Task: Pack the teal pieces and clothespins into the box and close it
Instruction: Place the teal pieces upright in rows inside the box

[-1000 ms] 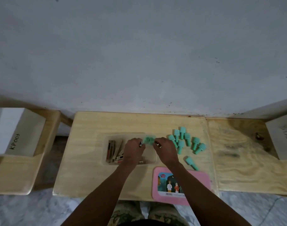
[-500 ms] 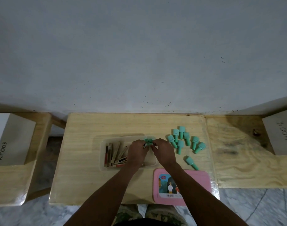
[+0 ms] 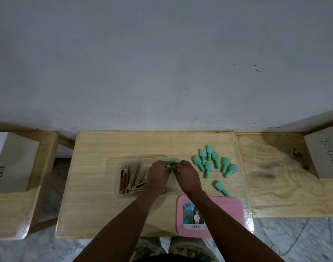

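So we've got the box (image 3: 116,178) sitting in the middle of the table (image 3: 97,167), with the clothespins (image 3: 131,176) lying in its left half. Our left hand (image 3: 158,174) and right hand (image 3: 188,176) meet over the box's far right corner, both gripping a bunch (image 3: 171,162) of pieces between them. The loose pieces (image 3: 209,161) lie huddled on the table just right of the box. A stray piece (image 3: 220,188) sits nearer us, between that huddle and the lid (image 3: 228,214). The lid lies at the table's near right edge, under our right forearm. A bench stands on either side of the table, the left bench (image 3: 46,148) and the right bench (image 3: 275,176), each with a block on its outer end.
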